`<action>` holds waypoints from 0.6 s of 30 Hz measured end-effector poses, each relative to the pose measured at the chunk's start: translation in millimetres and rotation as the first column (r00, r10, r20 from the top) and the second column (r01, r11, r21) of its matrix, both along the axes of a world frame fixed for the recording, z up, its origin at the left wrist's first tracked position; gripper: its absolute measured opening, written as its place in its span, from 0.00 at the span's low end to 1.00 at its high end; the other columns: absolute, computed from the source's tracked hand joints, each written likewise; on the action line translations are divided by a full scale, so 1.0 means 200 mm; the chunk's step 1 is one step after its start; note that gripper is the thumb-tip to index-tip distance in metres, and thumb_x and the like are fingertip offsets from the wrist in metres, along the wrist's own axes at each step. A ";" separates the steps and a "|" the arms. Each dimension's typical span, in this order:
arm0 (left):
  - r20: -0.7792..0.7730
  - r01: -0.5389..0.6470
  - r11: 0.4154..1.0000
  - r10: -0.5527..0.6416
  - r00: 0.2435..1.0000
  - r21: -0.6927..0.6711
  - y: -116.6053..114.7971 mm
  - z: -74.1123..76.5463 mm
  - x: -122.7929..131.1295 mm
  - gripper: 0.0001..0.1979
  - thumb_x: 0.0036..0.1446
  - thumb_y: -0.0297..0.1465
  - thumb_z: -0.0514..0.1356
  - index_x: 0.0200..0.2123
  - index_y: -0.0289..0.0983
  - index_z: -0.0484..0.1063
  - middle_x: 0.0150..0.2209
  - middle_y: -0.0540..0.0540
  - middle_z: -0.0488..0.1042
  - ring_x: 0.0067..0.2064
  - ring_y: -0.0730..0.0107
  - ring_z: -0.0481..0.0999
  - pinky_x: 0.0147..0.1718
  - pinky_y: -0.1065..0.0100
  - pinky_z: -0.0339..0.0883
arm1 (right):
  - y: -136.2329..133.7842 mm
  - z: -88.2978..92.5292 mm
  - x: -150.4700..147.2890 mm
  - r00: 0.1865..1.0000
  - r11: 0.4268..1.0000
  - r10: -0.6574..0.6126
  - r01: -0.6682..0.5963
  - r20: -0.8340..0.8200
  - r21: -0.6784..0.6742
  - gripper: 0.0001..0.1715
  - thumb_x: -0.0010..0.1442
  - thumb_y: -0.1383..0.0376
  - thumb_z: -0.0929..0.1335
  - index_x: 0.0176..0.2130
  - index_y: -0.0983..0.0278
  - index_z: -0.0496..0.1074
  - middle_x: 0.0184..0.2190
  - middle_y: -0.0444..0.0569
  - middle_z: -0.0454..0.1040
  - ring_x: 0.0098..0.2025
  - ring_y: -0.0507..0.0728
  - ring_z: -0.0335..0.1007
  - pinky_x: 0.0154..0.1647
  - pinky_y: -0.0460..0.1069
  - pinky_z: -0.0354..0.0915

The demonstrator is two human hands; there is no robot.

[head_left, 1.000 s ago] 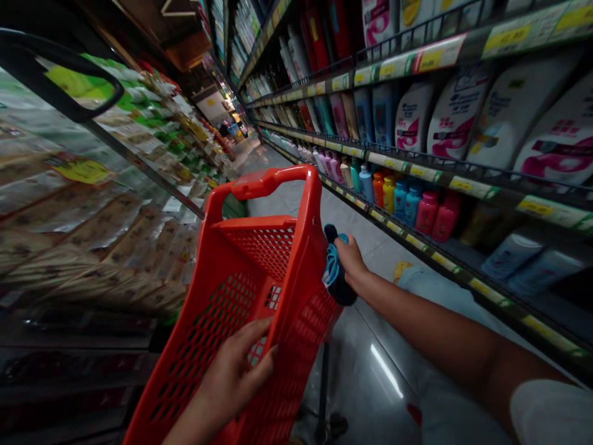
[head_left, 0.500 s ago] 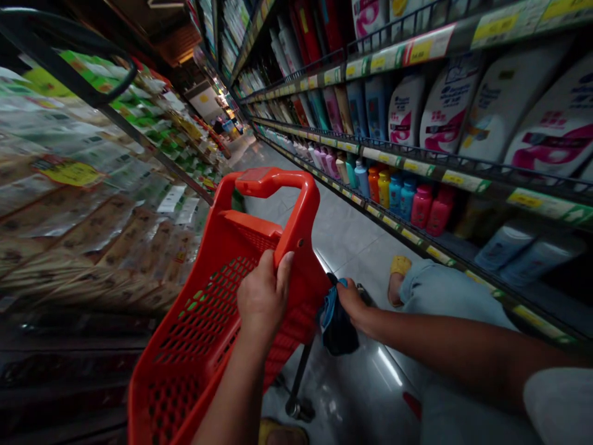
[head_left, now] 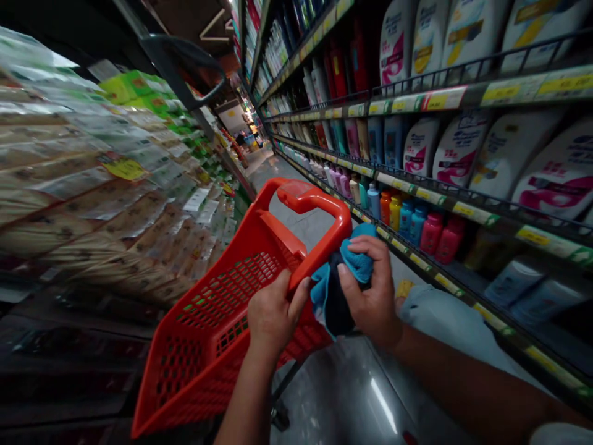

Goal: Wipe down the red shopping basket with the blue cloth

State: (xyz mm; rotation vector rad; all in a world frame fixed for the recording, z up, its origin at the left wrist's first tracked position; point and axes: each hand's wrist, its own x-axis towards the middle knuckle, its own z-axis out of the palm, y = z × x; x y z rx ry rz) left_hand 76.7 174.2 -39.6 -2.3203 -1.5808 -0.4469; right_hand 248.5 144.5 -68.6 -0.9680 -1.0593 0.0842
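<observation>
A red plastic shopping basket (head_left: 222, 315) with a long pull handle (head_left: 315, 207) tilts in front of me, its mesh walls showing. My left hand (head_left: 273, 315) grips its upper rim. My right hand (head_left: 370, 290) is shut around a soft bundle of blue and black cloth (head_left: 336, 290), held just beside the basket's rim. The hands are close together but apart. The cloth's shape is partly hidden by my fingers, so I cannot tell exactly what it is.
Tall shelves of white shampoo bottles (head_left: 463, 148) and smaller coloured bottles (head_left: 407, 219) line the right. Packaged goods (head_left: 115, 204) are stacked on the left, under a black curved rail (head_left: 185, 65). A leg in pale jeans (head_left: 440, 315) and tiled floor (head_left: 343, 395) lie below.
My right hand has risen from low beside the basket and now wraps the cloth near the rim. The basket has swung toward the lower left, and my left hand stays on its rim.
</observation>
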 end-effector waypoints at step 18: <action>0.254 0.358 0.917 -0.394 0.883 0.178 -0.32 0.05 -0.07 0.23 0.69 0.46 0.47 0.30 0.39 0.70 0.23 0.52 0.72 0.24 0.72 0.74 0.25 0.69 0.60 | -0.01 0.48 0.38 0.751 0.924 0.375 -0.259 0.544 -0.281 0.09 0.56 0.68 0.68 0.40 0.59 0.74 0.40 0.47 0.75 0.43 0.58 0.72 0.46 0.52 0.66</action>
